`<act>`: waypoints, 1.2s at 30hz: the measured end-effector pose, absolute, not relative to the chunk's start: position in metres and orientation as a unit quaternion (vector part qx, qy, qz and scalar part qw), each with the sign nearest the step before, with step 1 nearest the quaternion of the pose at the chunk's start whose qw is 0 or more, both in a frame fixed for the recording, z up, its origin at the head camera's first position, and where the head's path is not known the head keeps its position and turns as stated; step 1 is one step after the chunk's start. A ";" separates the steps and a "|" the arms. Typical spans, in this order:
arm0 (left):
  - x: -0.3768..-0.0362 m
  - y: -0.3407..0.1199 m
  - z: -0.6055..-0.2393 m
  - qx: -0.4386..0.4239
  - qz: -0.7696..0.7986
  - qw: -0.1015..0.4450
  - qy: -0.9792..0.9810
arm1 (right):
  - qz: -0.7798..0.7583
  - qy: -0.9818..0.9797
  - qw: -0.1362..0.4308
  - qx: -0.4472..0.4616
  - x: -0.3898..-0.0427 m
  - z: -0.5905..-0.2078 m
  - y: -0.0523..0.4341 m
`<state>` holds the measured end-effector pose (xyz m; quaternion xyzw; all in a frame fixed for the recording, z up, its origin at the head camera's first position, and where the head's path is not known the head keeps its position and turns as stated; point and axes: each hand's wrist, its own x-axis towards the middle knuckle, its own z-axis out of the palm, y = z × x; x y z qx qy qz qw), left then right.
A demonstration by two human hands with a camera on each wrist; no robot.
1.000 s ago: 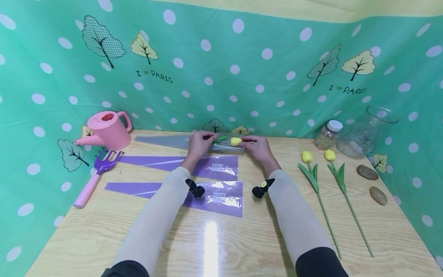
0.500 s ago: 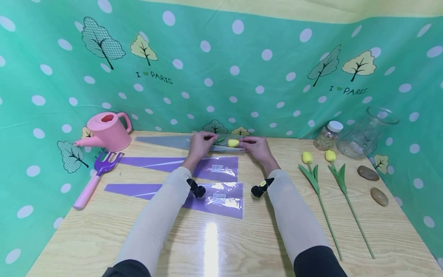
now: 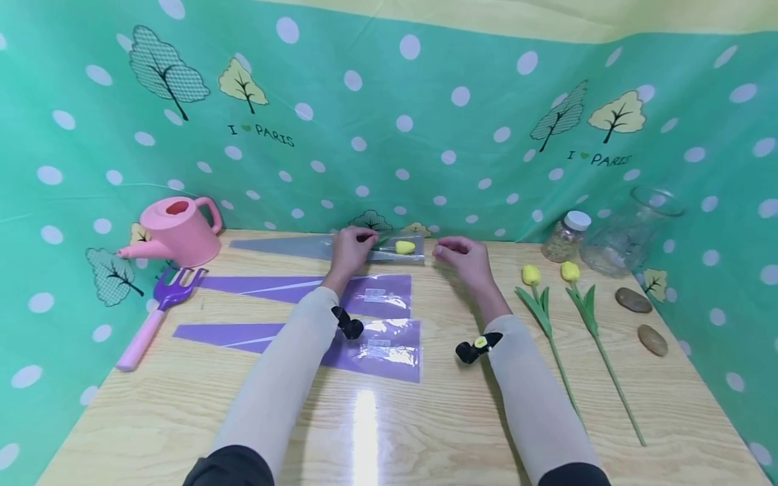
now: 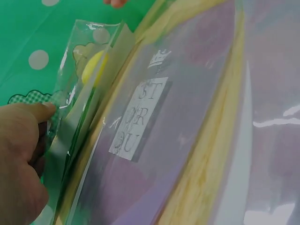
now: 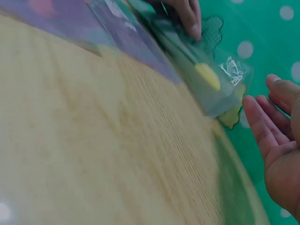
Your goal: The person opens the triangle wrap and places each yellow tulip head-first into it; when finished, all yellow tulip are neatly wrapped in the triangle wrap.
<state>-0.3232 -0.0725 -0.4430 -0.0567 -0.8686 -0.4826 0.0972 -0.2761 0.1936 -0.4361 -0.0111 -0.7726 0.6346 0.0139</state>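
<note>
A yellow artificial tulip (image 3: 404, 248) lies inside a clear, grey-tinted flower sleeve (image 3: 286, 246) at the back of the table. My left hand (image 3: 352, 251) pinches the sleeve's upper edge beside the tulip's green leaves; in the left wrist view, the hand (image 4: 21, 159) is at the film's side. The blossom (image 5: 207, 76) sits near the sleeve's wide right end. Just off that end is my right hand (image 3: 463, 258), apart from the film. Its fingers (image 5: 267, 122) are loosely bent with nothing between them and the thumb.
Two purple flower sleeves (image 3: 389, 341) lie nearer me. A pink watering can (image 3: 182, 229) and a hand fork (image 3: 154, 310) are left. On the right are two yellow tulips (image 3: 531, 275), a jar (image 3: 565, 237), a glass vase (image 3: 626, 236) and two stones (image 3: 633, 300).
The tulip has slid slightly left, deeper into the sleeve. My right hand has let go of it and drawn back to the right. My left hand keeps its hold.
</note>
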 end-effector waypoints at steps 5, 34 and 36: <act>-0.316 -0.082 -0.437 -0.078 -0.477 0.112 -0.868 | 0.626 -0.779 -0.006 0.022 -0.259 -0.435 0.185; -0.233 -0.116 -0.456 -0.163 -0.465 0.002 -0.870 | 0.421 -0.889 0.016 0.179 -0.228 -0.467 0.152; -0.233 -0.117 -0.457 -0.160 -0.469 0.003 -0.869 | 0.423 -0.888 0.020 0.180 -0.227 -0.466 0.151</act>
